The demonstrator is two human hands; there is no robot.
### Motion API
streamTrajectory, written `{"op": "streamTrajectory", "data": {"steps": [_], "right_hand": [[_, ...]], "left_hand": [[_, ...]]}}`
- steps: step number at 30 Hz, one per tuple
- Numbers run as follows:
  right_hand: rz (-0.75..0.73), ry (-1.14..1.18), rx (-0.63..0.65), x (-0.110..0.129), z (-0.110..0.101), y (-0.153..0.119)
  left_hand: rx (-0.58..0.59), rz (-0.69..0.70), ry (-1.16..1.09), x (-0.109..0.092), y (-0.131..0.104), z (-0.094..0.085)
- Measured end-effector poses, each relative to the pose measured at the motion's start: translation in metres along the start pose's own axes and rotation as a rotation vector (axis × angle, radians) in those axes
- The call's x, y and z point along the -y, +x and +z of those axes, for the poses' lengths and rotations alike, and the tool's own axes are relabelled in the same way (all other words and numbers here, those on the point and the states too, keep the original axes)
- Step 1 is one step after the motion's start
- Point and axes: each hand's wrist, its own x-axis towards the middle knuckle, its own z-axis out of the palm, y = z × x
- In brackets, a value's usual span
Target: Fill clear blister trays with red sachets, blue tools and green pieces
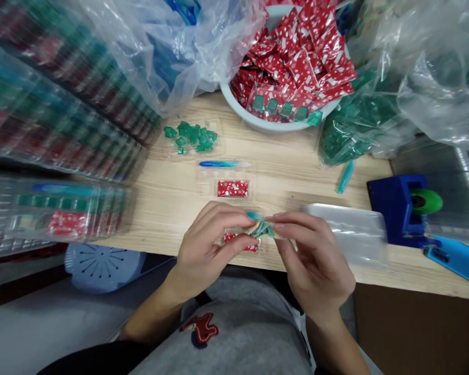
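Note:
My left hand [207, 242] and my right hand [316, 255] meet over the front of the table. Between their fingertips they pinch a small, blurred green and yellowish bundle [263, 228], whose kind I cannot make out. Just beneath it lies a red patterned packet [250, 248], partly covered by my left fingers. Beyond my hands, a clear plastic tray [254, 190] holds another red packet [233, 188] and a blue pen-shaped piece [219, 164]. To the right of my right hand rests a stack of clear plastic trays [347, 234].
Small green pieces [195, 135] lie in a clear tray at the back. Behind them stands a white basin [242, 112] heaped with red packets. Filled plastic cases [62, 203] rise in stacks on the left. A blue tape dispenser [394, 203] and a bag of green pieces [344, 133] are at right.

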Motion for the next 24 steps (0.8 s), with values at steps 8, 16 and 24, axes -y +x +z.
{"op": "streamTrajectory", "data": {"steps": [8,16,24], "right_hand": [[-0.029,-0.055,-0.112,0.005,0.006,-0.006],[-0.019,-0.071,-0.164,0.005,0.016,-0.01],[-0.045,0.006,-0.096,0.002,0.017,-0.003]], "left_hand": [[-0.067,0.138,0.257,-0.004,-0.001,0.005],[-0.114,0.199,0.413,0.0,-0.002,0.006],[-0.107,0.112,0.292,0.003,-0.004,0.003]]}}
